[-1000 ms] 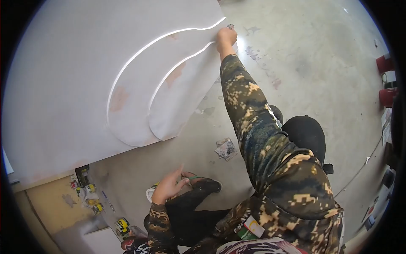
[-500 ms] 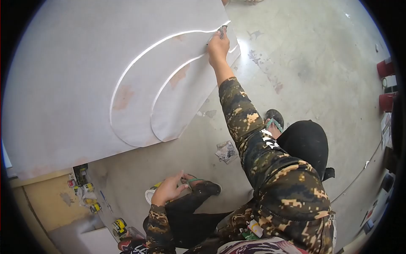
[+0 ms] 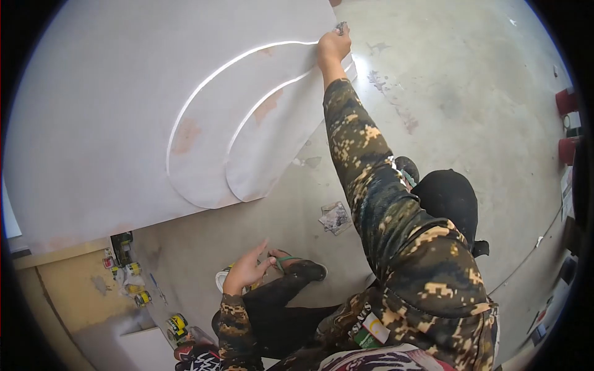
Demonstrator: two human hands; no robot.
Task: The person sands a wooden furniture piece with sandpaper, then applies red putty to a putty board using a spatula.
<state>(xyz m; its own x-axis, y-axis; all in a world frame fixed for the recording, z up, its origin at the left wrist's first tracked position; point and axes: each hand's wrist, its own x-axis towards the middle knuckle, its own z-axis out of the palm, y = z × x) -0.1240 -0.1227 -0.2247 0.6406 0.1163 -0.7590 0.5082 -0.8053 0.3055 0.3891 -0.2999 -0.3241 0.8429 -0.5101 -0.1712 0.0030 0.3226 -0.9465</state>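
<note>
Panel (image 3: 124, 133): one, large, pale grey, smooth-looking; fills the upper left of the frame. Lower edge slants upward to the right; right-hand edge runs from lower centre to upper centre-right. Face bears two nested curves, an outer edge (image 3: 215, 73) and an inner edge (image 3: 265, 98), both bright white along their upper stretches. Pinkish-brown patches (image 3: 187, 136) show between and beside the curves, fainter ones along the lower left border.

Small dark-grey piece (image 3: 341, 28): one, gripped, mostly hidden; upper centre-right, by the panel's right-hand edge. Material and contact unclear.
</note>
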